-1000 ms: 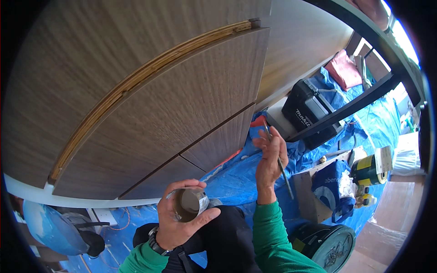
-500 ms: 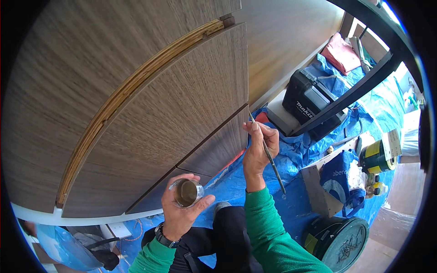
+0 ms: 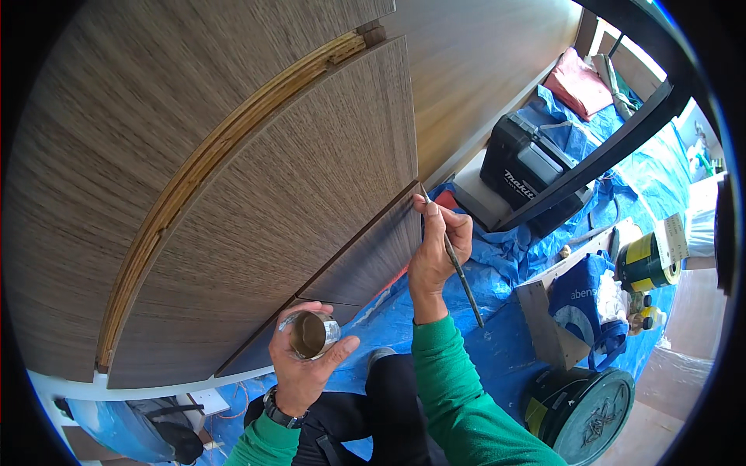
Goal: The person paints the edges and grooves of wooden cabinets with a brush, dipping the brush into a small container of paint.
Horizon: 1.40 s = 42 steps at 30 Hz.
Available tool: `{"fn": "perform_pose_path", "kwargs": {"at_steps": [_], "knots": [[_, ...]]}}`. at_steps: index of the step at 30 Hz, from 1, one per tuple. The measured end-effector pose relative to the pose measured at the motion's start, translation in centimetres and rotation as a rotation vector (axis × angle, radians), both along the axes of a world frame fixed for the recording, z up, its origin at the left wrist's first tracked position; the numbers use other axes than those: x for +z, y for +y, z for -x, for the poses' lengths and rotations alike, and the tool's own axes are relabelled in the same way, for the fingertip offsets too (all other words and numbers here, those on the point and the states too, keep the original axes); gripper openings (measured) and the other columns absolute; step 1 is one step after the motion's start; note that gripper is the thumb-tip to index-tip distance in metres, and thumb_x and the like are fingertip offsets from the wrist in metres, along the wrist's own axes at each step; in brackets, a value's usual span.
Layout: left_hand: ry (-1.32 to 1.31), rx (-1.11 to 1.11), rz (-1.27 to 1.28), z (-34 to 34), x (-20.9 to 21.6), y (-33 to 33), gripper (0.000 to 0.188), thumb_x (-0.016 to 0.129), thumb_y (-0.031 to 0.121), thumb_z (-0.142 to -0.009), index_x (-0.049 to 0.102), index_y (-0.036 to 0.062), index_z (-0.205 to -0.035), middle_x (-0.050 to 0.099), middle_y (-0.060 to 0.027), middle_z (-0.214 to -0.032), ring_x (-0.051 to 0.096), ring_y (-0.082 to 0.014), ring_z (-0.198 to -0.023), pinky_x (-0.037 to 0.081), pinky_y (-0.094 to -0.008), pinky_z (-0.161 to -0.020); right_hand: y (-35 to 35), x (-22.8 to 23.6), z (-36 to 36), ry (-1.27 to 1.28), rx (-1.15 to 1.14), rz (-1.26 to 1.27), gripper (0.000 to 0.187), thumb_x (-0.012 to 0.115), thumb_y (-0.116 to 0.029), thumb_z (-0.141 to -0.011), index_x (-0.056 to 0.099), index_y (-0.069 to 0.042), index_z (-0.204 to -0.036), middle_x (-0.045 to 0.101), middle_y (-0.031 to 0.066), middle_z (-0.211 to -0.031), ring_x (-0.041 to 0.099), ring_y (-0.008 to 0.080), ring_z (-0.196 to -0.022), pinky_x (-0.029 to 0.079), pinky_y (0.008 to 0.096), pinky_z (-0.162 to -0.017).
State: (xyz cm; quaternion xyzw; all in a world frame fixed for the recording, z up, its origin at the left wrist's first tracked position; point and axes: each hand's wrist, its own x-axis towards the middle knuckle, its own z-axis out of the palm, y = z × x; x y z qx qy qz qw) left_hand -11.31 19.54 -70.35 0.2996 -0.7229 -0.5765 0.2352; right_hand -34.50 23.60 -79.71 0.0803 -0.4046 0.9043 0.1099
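A thin paintbrush (image 3: 460, 273) is pinched in my right hand (image 3: 437, 247), its tip up at the right end of the dark groove between two wood-grain panels. Whether the bristles touch the edge I cannot tell. Lower and to the left, my left hand (image 3: 299, 377) is wrapped round a small open jar (image 3: 329, 329) with brownish paint or stain inside. A large wood-grain panel (image 3: 295, 179) rises in front of me. Below the groove lies a lower panel (image 3: 369, 256) of the same grain.
Blue plastic sheeting (image 3: 497, 353) covers the floor. To the right stand a black tool case (image 3: 517, 167), a blue bag (image 3: 579, 303), a green and yellow tin (image 3: 646, 262) and a dark lidded bucket (image 3: 584, 415). A black beam (image 3: 606, 159) crosses at upper right.
The view has shifted slightly. My right hand has moved a little up and left, bringing the brush tip closer to the panel edge by the groove. My left hand keeps the jar.
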Motion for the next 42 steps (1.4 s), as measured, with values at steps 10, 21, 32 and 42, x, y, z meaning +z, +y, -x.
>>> {"fn": "perform_pose_path", "kwargs": {"at_steps": [10, 21, 32, 42], "knots": [[0.013, 0.006, 0.005, 0.0, -0.3, 0.0, 0.061, 0.098, 0.009, -0.078, 0.063, 0.0024, -0.128, 0.065, -0.0097, -0.127, 0.064, -0.0143, -0.111, 0.056, -0.0295, -0.093, -0.2, 0.5, -0.1, -0.035, -0.007, 0.006, 0.011, 0.066, 0.0, -0.105, 0.059, -0.001, -0.097, 0.078, 0.018, -0.1, 0.078, 0.0233, -0.099, 0.062, 0.0369, -0.097], [0.031, 0.013, 0.014, 0.5, 0.1, 0.3, 0.06, 0.097, 0.007, -0.079, 0.062, 0.0023, -0.129, 0.065, -0.0098, -0.124, 0.065, -0.0117, -0.104, 0.058, -0.0267, -0.087, -0.1, 0.8, 0.0, -0.066, 0.015, 0.054, 0.011, 0.067, -0.001, -0.105, 0.058, -0.002, -0.099, 0.078, 0.0176, -0.097, 0.078, 0.0233, -0.098, 0.062, 0.0368, -0.096], [0.02, 0.032, -0.029, 0.5, 0.2, 0.4, 0.059, 0.097, 0.009, -0.08, 0.063, 0.0018, -0.127, 0.065, -0.0091, -0.123, 0.065, -0.0108, -0.1, 0.059, -0.0263, -0.084, -0.3, 0.8, -0.2, -0.086, 0.017, 0.025, 0.011, 0.068, -0.002, -0.105, 0.059, -0.002, -0.099, 0.078, 0.0182, -0.099, 0.078, 0.0222, -0.098, 0.062, 0.0357, -0.096], [0.022, 0.031, -0.051, 0.4, 0.3, 0.4, 0.062, 0.098, 0.01, -0.08, 0.061, 0.0013, -0.129, 0.065, -0.0102, -0.125, 0.064, -0.0116, -0.102, 0.058, -0.0271, -0.086, 0.0, 0.9, -0.4, -0.068, 0.034, 0.013, 0.012, 0.068, -0.003, -0.106, 0.059, -0.001, -0.098, 0.079, 0.0205, -0.104, 0.078, 0.0209, -0.099, 0.062, 0.0351, -0.096]]}}
